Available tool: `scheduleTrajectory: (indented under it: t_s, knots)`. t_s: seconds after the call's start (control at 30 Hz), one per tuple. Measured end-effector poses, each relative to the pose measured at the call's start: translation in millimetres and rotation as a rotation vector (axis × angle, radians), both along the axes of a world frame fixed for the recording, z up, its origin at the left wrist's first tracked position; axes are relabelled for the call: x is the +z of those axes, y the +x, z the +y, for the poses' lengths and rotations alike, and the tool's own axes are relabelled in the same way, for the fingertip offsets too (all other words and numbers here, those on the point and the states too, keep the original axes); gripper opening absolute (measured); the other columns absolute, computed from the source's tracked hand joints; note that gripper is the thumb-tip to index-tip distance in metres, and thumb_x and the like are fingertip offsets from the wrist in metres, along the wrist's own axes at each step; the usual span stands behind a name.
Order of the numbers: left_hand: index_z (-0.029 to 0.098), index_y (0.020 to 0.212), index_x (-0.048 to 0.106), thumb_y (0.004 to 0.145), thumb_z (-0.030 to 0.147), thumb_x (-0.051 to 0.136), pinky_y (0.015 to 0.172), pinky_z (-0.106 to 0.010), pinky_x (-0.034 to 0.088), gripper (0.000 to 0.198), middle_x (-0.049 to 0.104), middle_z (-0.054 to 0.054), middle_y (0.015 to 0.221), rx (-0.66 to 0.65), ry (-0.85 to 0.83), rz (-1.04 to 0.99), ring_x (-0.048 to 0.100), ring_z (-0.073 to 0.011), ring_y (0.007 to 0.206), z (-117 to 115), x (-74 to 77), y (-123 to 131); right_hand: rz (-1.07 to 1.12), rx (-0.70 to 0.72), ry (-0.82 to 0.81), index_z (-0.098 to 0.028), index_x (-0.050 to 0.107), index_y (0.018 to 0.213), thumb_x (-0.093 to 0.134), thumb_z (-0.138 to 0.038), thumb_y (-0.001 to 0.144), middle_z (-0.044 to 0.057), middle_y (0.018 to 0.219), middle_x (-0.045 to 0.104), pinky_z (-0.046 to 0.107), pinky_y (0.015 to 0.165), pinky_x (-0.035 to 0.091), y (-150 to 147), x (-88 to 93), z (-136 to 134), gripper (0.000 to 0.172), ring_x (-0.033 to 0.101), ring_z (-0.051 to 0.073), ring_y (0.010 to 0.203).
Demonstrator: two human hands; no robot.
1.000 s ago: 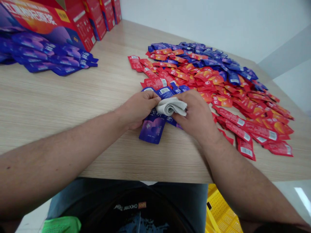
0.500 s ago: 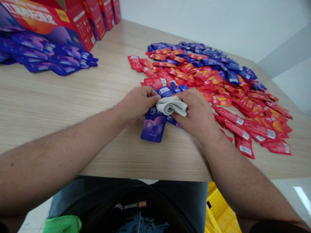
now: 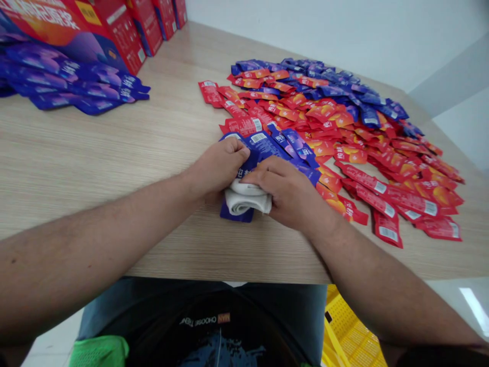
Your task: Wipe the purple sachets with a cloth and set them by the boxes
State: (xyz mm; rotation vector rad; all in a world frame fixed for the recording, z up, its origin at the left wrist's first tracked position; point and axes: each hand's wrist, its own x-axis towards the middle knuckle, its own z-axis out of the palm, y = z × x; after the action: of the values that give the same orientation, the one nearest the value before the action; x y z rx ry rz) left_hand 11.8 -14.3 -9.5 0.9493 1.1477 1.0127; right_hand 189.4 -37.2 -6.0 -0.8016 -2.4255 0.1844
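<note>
A folded white cloth (image 3: 246, 199) lies between my hands, on top of a purple-blue sachet (image 3: 235, 214). My left hand (image 3: 217, 165) curls over the upper edge of that cloth and grips blue sachets. My right hand (image 3: 286, 196) presses down on the cloth's right end and the sachets beside it. Several more blue sachets (image 3: 263, 145) fan out above my hands, partly hidden by my fingers. Beyond them spreads a large layer of red and blue sachets (image 3: 324, 117), with red ones nearest my right forearm.
The light wood-grain table (image 3: 114, 153) carries everything. Red cartons (image 3: 122, 30) stand along the far left, with a heap of blue sachets (image 3: 72, 84) in front. A yellow plastic crate (image 3: 351, 326) sits below the near edge, and a green item (image 3: 99, 351) rests near my lap.
The white cloth has slid down toward me, from above the sachet to its lower end. Both hands moved with it, and more blue sachets now show above them. The view tilted slightly.
</note>
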Motion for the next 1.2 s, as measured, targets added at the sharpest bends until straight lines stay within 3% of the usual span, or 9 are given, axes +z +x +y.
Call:
scheduleTrajectory:
  t_s: [0.13, 0.3, 0.43, 0.57, 0.73, 0.87, 1.0, 1.13, 1.2]
  knots:
    - [0.021, 0.074, 0.056, 0.086, 0.017, 0.061, 0.049, -0.023, 0.034, 0.014, 0.052, 0.002, 0.061, -0.016, -0.017, -0.047, 0.044, -0.0109, 0.054, -1.6, 4.9, 4.4, 0.091, -0.201, 0.096, -0.021, 0.071, 0.106, 0.068, -0.021, 0.089, 0.007, 0.096, 0.070, 0.037, 0.082, 0.052, -2.5, -1.8, -1.4, 0.017, 0.064, 0.023, 0.094]
    - [0.019, 0.074, 0.055, 0.088, 0.014, 0.056, 0.047, -0.021, 0.034, 0.015, 0.051, 0.003, 0.060, -0.018, -0.071, -0.037, 0.044, -0.0091, 0.050, -1.7, 7.0, 5.0, 0.000, 0.026, 0.000, -0.020, 0.071, 0.107, 0.064, -0.026, 0.094, 0.008, 0.097, 0.070, 0.037, 0.083, 0.052, -4.9, -2.7, -4.1, 0.017, 0.063, 0.023, 0.095]
    - [0.019, 0.077, 0.054, 0.091, 0.011, 0.050, 0.050, -0.021, 0.039, 0.017, 0.054, 0.003, 0.061, 0.022, -0.073, -0.140, 0.048, -0.0094, 0.050, -0.7, 9.3, 6.0, 0.094, -0.096, 0.000, -0.021, 0.071, 0.107, 0.065, -0.023, 0.092, 0.006, 0.100, 0.070, 0.039, 0.089, 0.052, -5.3, -2.0, -5.4, 0.016, 0.063, 0.023, 0.098]
    - [0.020, 0.083, 0.055, 0.094, 0.012, 0.048, 0.056, -0.023, 0.046, 0.015, 0.059, 0.002, 0.061, 0.043, -0.111, -0.194, 0.055, -0.0108, 0.052, 1.0, 12.3, 7.0, -0.037, 0.179, -0.133, -0.019, 0.071, 0.109, 0.066, -0.021, 0.091, 0.005, 0.098, 0.068, 0.039, 0.091, 0.052, -8.4, -3.2, -9.0, 0.019, 0.064, 0.020, 0.093]
    - [0.019, 0.077, 0.055, 0.092, 0.008, 0.048, 0.058, -0.022, 0.048, 0.020, 0.056, 0.003, 0.056, 0.106, -0.130, -0.190, 0.056, -0.0106, 0.051, 3.7, 13.1, 7.9, 0.074, 0.032, -0.052, -0.020, 0.070, 0.108, 0.067, -0.018, 0.090, 0.005, 0.097, 0.069, 0.036, 0.087, 0.053, -7.9, -4.3, -7.9, 0.019, 0.063, 0.021, 0.096]
    - [0.019, 0.082, 0.059, 0.092, 0.009, 0.049, 0.061, -0.023, 0.049, 0.017, 0.060, 0.001, 0.059, 0.095, -0.160, -0.224, 0.066, -0.0141, 0.062, 4.4, 13.0, 8.8, -0.063, 0.162, -0.127, -0.021, 0.071, 0.109, 0.067, -0.022, 0.091, 0.006, 0.098, 0.067, 0.036, 0.085, 0.054, -8.5, -6.4, -8.6, 0.019, 0.063, 0.019, 0.090]
    - [0.018, 0.079, 0.057, 0.092, 0.009, 0.048, 0.062, -0.022, 0.051, 0.019, 0.059, 0.001, 0.058, 0.132, -0.176, -0.219, 0.067, -0.0141, 0.063, 4.1, 15.2, 8.5, 0.052, 0.011, -0.082, -0.023, 0.070, 0.110, 0.067, -0.019, 0.090, 0.005, 0.098, 0.067, 0.038, 0.090, 0.053, -8.8, -6.3, -9.1, 0.021, 0.063, 0.021, 0.098]
    - [0.019, 0.081, 0.056, 0.094, 0.013, 0.048, 0.058, -0.023, 0.051, 0.016, 0.062, 0.000, 0.062, 0.084, -0.164, -0.230, 0.063, -0.0135, 0.057, 4.8, 15.0, 7.1, -0.089, 0.196, -0.166, -0.019, 0.071, 0.109, 0.066, -0.021, 0.091, 0.006, 0.097, 0.066, 0.034, 0.080, 0.053, -9.0, -6.4, -9.6, 0.019, 0.062, 0.020, 0.089]
    - [0.019, 0.079, 0.054, 0.094, 0.013, 0.048, 0.056, -0.023, 0.050, 0.017, 0.061, 0.001, 0.062, 0.087, -0.153, -0.223, 0.059, -0.0117, 0.052, 5.2, 15.5, 6.5, -0.066, 0.147, -0.155, -0.019, 0.070, 0.110, 0.066, -0.021, 0.091, 0.007, 0.098, 0.067, 0.035, 0.081, 0.053, -7.7, -6.6, -8.5, 0.019, 0.062, 0.021, 0.091]
